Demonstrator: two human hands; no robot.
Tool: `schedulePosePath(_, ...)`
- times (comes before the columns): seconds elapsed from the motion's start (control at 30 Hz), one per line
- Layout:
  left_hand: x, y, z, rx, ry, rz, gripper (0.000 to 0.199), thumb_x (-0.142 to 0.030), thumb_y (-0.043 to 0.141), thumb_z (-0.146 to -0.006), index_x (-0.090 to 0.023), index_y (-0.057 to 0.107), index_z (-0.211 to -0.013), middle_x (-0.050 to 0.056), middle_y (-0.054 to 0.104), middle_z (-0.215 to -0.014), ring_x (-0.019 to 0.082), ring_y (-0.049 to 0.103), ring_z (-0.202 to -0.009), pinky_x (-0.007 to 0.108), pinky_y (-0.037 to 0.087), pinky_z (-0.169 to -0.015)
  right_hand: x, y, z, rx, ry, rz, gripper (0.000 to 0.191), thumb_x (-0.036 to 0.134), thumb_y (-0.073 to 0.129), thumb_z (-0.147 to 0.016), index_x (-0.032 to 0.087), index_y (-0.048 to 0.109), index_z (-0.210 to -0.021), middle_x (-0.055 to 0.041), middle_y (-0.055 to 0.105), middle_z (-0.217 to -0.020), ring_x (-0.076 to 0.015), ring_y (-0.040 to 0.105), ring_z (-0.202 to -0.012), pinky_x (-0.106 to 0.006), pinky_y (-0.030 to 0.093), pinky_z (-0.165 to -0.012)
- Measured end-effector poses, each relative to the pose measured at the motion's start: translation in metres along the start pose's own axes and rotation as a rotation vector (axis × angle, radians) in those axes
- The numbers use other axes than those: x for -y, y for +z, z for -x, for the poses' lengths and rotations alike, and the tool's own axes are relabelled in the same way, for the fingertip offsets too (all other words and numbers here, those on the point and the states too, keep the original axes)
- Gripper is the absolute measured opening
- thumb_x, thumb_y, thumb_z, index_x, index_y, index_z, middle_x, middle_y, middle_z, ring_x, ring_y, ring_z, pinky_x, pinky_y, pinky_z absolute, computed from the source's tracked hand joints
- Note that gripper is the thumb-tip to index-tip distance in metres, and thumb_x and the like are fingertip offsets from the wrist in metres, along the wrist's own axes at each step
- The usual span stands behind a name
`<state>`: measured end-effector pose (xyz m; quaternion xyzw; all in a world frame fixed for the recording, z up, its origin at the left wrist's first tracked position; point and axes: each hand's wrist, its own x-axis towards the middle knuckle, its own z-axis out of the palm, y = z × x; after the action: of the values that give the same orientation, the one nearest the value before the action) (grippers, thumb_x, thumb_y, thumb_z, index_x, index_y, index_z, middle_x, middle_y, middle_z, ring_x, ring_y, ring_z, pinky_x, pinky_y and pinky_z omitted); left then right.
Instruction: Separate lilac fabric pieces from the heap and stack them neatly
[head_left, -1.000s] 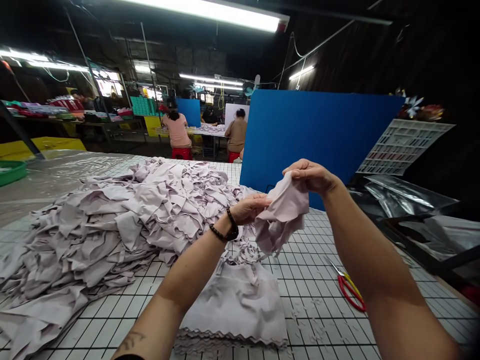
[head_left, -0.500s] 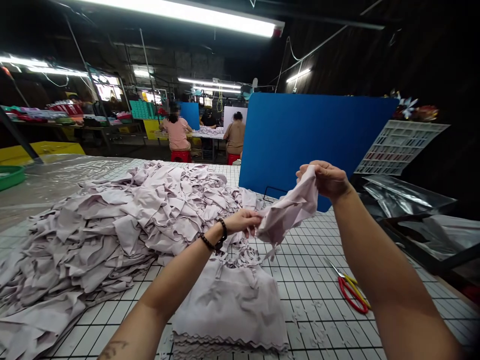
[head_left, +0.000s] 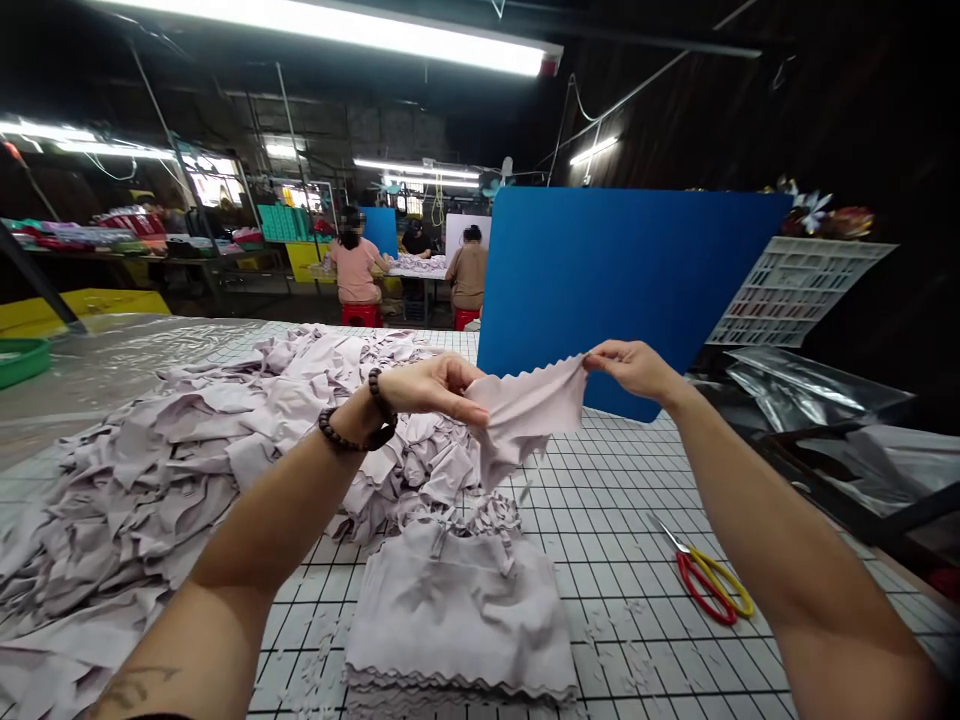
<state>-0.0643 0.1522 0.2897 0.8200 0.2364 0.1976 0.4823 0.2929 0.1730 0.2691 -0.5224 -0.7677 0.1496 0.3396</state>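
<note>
A pale lilac garment [head_left: 529, 400] with a wavy edge is stretched in the air between my two hands. My left hand [head_left: 435, 388], with dark bead bracelets on its wrist, pinches one end of it. At the other end, my right hand [head_left: 630, 368] grips the upper corner between thumb and fingers. Below lies a neat stack of similar garments [head_left: 461, 610] with scalloped hems and straps on top. To the left spreads a big loose heap of the same fabric pieces [head_left: 247, 430]. Scissors [head_left: 709, 580] with red and yellow handles rest on the table to the right.
The white table [head_left: 600, 540] has a black grid and scattered small fabric scraps. A blue board [head_left: 622, 290] stands upright at its far side. Clear plastic bags [head_left: 817, 385] lie at right, a green basin [head_left: 22, 358] at far left. People [head_left: 358, 262] sit at another table behind.
The garment has been turned and pulled out, so its wavy edge now runs along the top. My left hand has risen and moved left; my right hand has come slightly lower.
</note>
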Motion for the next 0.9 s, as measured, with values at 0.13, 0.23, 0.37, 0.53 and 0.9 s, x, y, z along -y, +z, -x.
schedulePosePath(0.13,0.021,-0.014,-0.009,-0.386,-0.044,-0.527,0.029,-0.032,0.079,-0.053,-0.017,0.054,-0.046,0.001,0.049,-0.052,0.016,0.05,-0.062,0.023,0.034,-0.055,0.007,0.0,-0.008,-0.066,0.006,0.215,0.031,0.048,0.054,-0.08,0.022,0.071,-0.08,-0.0047,0.068,-0.074,-0.0187,0.057,-0.069,-0.029,0.039,-0.062)
schedulePosePath(0.23,0.045,-0.034,-0.009,-0.442,-0.041,-0.708,0.04,-0.047,0.074,-0.059,-0.018,0.051,-0.046,0.001,0.047,-0.054,0.014,0.046,-0.06,0.023,0.033,-0.055,0.004,-0.001,-0.011,-0.06,0.053,0.341,0.027,0.046,0.058,-0.075,0.022,0.071,-0.073,-0.0034,0.065,-0.063,-0.0167,0.053,-0.059,-0.028,0.033,-0.054)
schedulePosePath(0.37,0.059,-0.05,0.001,-0.43,0.051,-0.533,0.041,-0.055,0.063,-0.068,-0.016,0.06,-0.055,0.005,0.057,-0.084,0.016,0.052,-0.079,0.024,0.04,-0.07,-0.003,0.002,-0.011,0.029,0.137,0.334,0.03,0.049,0.063,-0.069,0.02,0.067,-0.061,-0.0035,0.065,-0.062,-0.0166,0.053,-0.06,-0.027,0.032,-0.051)
schedulePosePath(0.53,0.067,-0.054,0.01,-0.349,-0.036,-0.122,0.031,-0.047,0.063,-0.068,-0.015,0.06,-0.067,0.003,0.057,-0.079,0.014,0.054,-0.071,0.023,0.042,-0.062,-0.001,0.009,-0.004,0.137,0.162,0.194,0.035,0.053,0.069,-0.062,0.018,0.066,-0.06,-0.0043,0.065,-0.063,-0.0171,0.055,-0.062,-0.027,0.035,-0.052)
schedulePosePath(0.9,0.075,-0.043,0.002,-0.352,-0.138,-0.278,0.011,-0.022,0.06,-0.057,-0.018,0.053,-0.064,-0.004,0.05,-0.057,0.011,0.048,-0.055,0.02,0.035,-0.049,0.013,0.026,0.01,0.213,0.173,-0.314,0.036,0.045,0.078,-0.053,0.016,0.057,-0.061,-0.002,0.06,-0.061,-0.0142,0.053,-0.06,-0.027,0.041,-0.055)
